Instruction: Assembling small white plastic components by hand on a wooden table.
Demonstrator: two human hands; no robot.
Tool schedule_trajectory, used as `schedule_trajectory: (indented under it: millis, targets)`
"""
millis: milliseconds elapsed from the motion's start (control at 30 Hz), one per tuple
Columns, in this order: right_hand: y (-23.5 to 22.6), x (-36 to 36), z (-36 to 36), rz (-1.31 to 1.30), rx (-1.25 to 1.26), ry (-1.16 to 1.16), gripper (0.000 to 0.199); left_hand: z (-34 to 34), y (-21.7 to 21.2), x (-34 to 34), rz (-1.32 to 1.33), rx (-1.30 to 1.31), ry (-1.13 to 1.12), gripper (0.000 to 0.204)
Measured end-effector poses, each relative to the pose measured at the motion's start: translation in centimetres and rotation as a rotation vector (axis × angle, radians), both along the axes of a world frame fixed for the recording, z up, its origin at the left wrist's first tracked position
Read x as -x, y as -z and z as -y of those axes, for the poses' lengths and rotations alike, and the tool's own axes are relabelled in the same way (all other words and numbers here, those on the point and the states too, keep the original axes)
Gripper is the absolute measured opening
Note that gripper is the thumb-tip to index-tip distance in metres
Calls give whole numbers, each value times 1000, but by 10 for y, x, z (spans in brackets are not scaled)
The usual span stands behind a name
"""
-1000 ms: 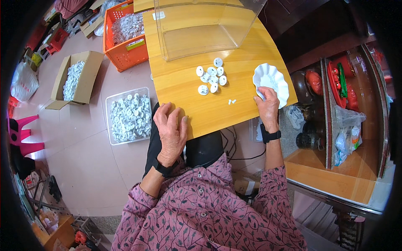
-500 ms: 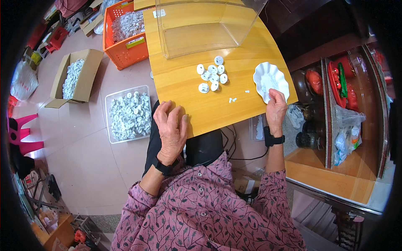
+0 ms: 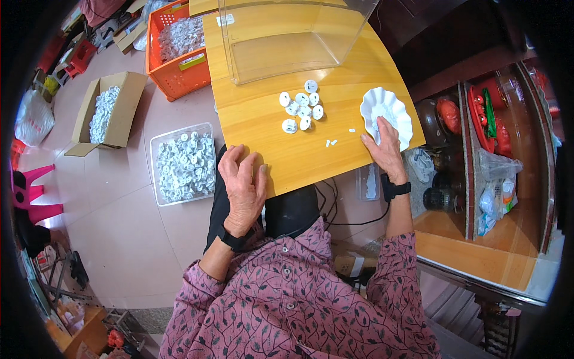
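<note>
My left hand (image 3: 244, 186) rests at the near left edge of the yellow wooden table (image 3: 254, 128), fingers apart and holding nothing. On the right of the table stands a white bowl with a wavy rim (image 3: 404, 117), with small pale pieces inside. My right hand (image 3: 387, 151) is at the bowl's near left side, thumb and fingers apart, fingertips over the rim; nothing shows in its grip. Left of the bowl lie a few tiny white pegs (image 3: 331, 143). Several round white plastic parts with slots (image 3: 304, 112) sit in a loose cluster mid-table.
A large clear plastic box (image 3: 287, 60) stands at the table's far side. On the floor to the left are a clear tub of white parts (image 3: 184, 167), an open cardboard box (image 3: 130, 107) and an orange crate (image 3: 176, 81). An open-shelved cabinet (image 3: 469, 179) stands on the right.
My right hand has gone from closed fingers at the bowl's near edge to spread fingers, shifting slightly left and down. My left hand has stayed in place.
</note>
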State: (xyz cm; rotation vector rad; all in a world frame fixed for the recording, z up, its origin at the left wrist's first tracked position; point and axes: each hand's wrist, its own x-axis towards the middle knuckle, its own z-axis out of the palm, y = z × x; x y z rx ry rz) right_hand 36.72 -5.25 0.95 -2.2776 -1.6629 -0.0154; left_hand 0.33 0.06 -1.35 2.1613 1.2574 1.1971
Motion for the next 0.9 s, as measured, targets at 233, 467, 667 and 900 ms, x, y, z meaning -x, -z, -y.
schedule_trajectory:
  millis: [233,467,667,900]
  targets:
    - [-5,12,-6,-131,-105,-40,44,0,-2,1,-9,-15,-4,31]
    - [-16,26,-11,-350,-215,13,38,-1,-1,0,12,-17,-1,31]
    - [-15,26,-5,-724,-367,-18,32,-1,-2,0,6,-13,5,31]
    - [-12,7,4,-211,-208,35,37,-1,-1,0,-2,-22,-8,29]
